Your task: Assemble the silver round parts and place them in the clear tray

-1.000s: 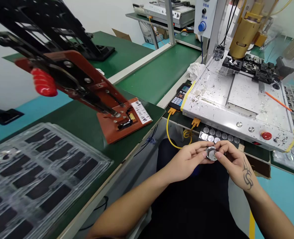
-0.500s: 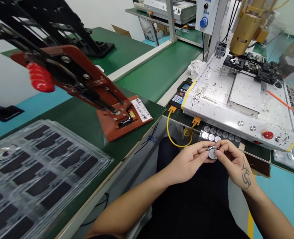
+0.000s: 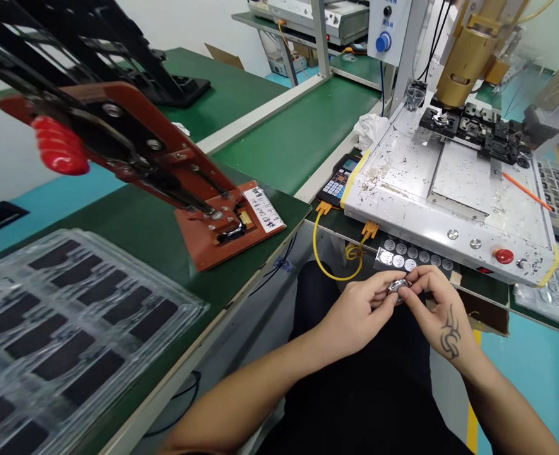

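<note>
My left hand (image 3: 357, 313) and my right hand (image 3: 438, 309) meet over my lap, both pinching one small round silver metal part (image 3: 399, 288) between fingertips. The part is tilted and mostly covered by my fingers. Just beyond it a dark tray of round silver discs (image 3: 414, 258) sits under the front edge of the white machine base (image 3: 450, 196). My right hand carries a dark tattoo on its back.
A red-brown toggle press (image 3: 165, 170) with a red handle (image 3: 54, 148) stands on the green bench at left. Clear plastic blister trays (image 3: 71, 335) lie at near left. A brass-coloured machine head (image 3: 468, 54), a yellow cable (image 3: 329, 253), a keypad controller (image 3: 338, 182) and grey part trays (image 3: 556, 287) surround the machine.
My hands stay together on the round part, which has turned from face-up to more edge-on and is more covered by my fingers. The view has drifted slightly.
</note>
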Available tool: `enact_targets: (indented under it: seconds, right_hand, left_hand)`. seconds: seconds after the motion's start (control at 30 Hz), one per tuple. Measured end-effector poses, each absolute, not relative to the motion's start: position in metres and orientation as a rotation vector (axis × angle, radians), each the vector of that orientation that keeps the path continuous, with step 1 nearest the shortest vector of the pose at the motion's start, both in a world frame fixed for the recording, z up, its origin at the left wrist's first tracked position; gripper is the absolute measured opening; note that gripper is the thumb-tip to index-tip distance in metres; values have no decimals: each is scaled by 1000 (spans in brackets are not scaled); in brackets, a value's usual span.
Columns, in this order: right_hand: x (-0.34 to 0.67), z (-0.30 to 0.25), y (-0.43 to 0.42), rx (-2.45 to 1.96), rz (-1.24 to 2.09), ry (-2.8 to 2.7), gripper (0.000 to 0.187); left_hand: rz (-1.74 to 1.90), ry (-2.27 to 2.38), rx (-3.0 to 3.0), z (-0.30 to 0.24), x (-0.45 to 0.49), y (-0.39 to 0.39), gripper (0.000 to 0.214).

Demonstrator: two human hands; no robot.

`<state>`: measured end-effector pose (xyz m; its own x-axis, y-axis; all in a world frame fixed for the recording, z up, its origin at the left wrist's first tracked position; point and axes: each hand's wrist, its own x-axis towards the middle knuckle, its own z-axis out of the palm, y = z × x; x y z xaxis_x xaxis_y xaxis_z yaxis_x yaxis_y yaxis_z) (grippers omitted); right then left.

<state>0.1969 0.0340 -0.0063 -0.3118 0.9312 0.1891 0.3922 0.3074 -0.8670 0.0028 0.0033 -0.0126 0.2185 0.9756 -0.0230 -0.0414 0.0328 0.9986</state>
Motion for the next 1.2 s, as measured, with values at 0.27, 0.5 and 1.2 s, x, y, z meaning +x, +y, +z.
enact_targets:
  seconds: [0.27,0.5,1.2]
  right_hand:
    - [201,-14,47,-1041,889,-2107,15]
    - [187,-11,51,-1130,1320,-1603,27]
    - [161,-4,41,-1129,1415,-1523,36]
  left_hand:
    - [952,1114,1565,-16,-11,7,51]
    - [1151,1060,1151,-5,-15,12,53]
    - [1227,1114,1076,8,-20,-2,25]
